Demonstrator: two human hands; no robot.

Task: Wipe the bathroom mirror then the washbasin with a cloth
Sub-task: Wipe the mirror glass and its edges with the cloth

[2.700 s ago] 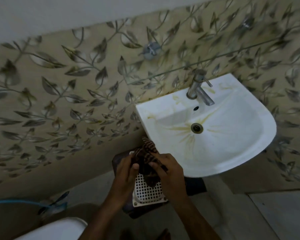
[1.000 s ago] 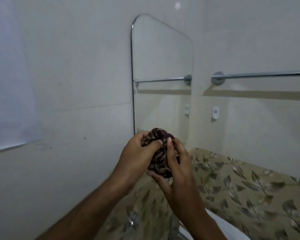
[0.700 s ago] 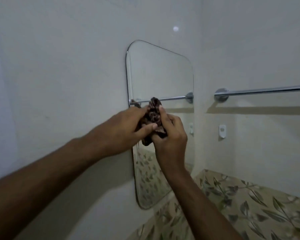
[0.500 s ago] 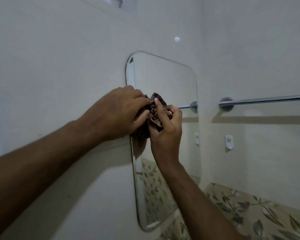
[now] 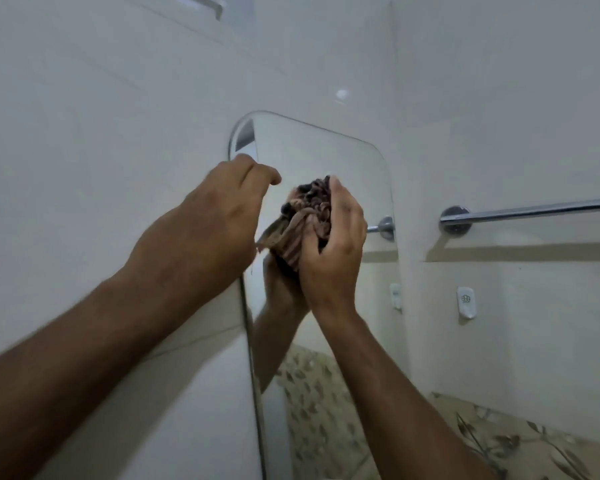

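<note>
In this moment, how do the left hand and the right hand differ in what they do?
The right hand grips the bunched striped cloth, fingers curled round it; the left hand holds nothing, its fingers loosely bent. The right hand is in front of the mirror glass, while the left hand is at the mirror's left edge. Both are raised to about the same height.

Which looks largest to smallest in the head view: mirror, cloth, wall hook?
1. mirror
2. cloth, bunched in the right hand
3. wall hook
This is apparent size only; the cloth is nearer the camera.
</note>
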